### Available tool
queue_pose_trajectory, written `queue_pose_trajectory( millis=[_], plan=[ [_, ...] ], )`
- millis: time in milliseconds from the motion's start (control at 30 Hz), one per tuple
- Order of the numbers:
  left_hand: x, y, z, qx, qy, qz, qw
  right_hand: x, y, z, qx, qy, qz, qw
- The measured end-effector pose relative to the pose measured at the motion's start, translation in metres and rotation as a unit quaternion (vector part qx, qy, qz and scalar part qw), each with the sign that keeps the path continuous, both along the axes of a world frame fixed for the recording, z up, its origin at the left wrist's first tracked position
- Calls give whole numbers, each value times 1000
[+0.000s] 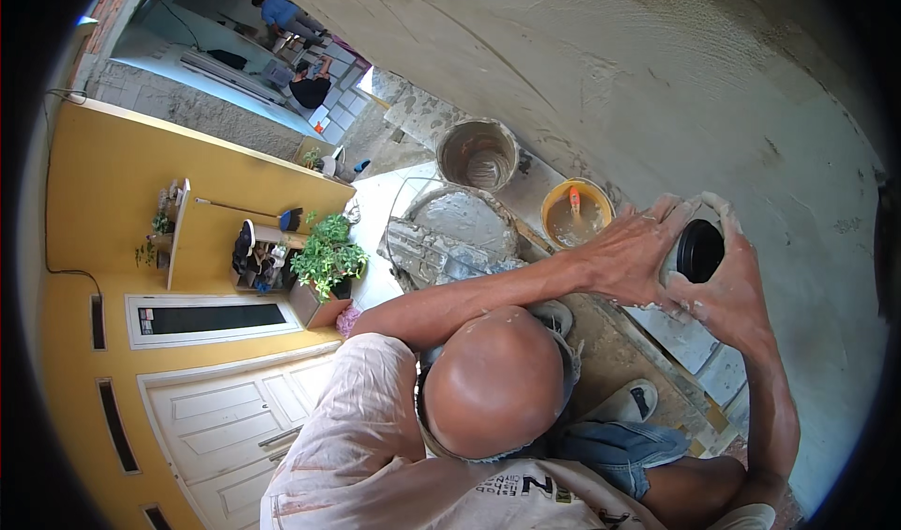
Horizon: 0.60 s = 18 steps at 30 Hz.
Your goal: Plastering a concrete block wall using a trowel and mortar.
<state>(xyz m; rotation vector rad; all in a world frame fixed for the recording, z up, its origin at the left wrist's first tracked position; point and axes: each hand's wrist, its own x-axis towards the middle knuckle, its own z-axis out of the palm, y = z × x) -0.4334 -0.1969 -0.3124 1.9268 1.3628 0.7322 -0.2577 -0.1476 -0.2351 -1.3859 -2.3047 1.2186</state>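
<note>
My left hand (633, 253) and my right hand (737, 281) are raised near the plastered wall, closed around a small round container with a black top (700, 251). Its pale side shows a little beside my left fingers. Grey-white smears coat the fingertips of both hands. I cannot make out whether the black disc is a lid or a dark opening. Below my left forearm stands a yellow bucket (556, 213) with murky water and an orange-handled tool (574, 200) in it. My bent knee (493, 385) rises in the lower middle.
A grey wall (751, 136) rises on the right. Beyond my left forearm are a tub of wet mortar (465, 220), a mortar-crusted board (436, 253) and a large bucket (479, 155). A potted plant (328, 253) stands by the yellow house wall (103, 192). Two people (310, 89) are far off.
</note>
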Motion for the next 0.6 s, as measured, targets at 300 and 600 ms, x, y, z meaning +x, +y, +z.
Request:
queue_pose_trajectory(
  millis=[300, 600],
  plan=[
    [-20, -18, -19, -49, 105, -14, 993, 8, 1, -26, 69, -54, 12, 996],
    [-11, -17, -30, -45, 29, -28, 998, 4, 1, -28, 54, -31, 35, 997]
  ],
)
